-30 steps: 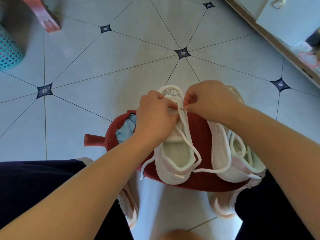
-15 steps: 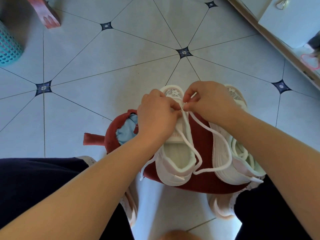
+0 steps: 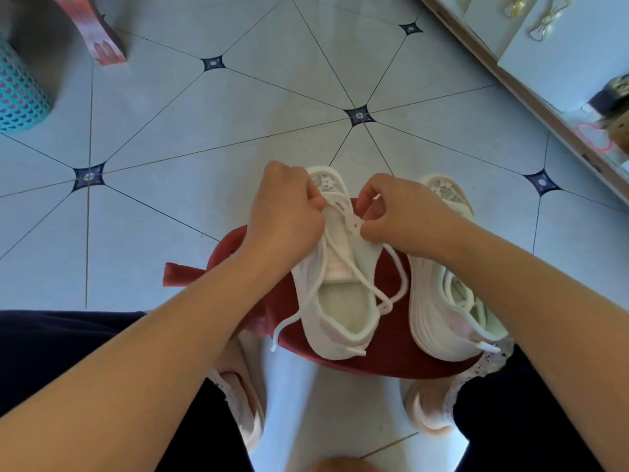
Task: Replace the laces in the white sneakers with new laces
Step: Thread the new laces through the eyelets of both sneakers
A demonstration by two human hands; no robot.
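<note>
My left hand [image 3: 286,212] and right hand [image 3: 401,219] each pinch the lace [image 3: 371,287] at the eyelet edges of the sneaker [image 3: 340,311]; bare floor [image 3: 238,131] lies open from ten to one o'clock.

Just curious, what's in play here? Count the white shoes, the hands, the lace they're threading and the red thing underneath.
White sneakers: 2, one upright, one on its side
Hands: 2, left hand, right hand
Lace being threaded: 1
Red cushion: 1
Total: 6
</note>
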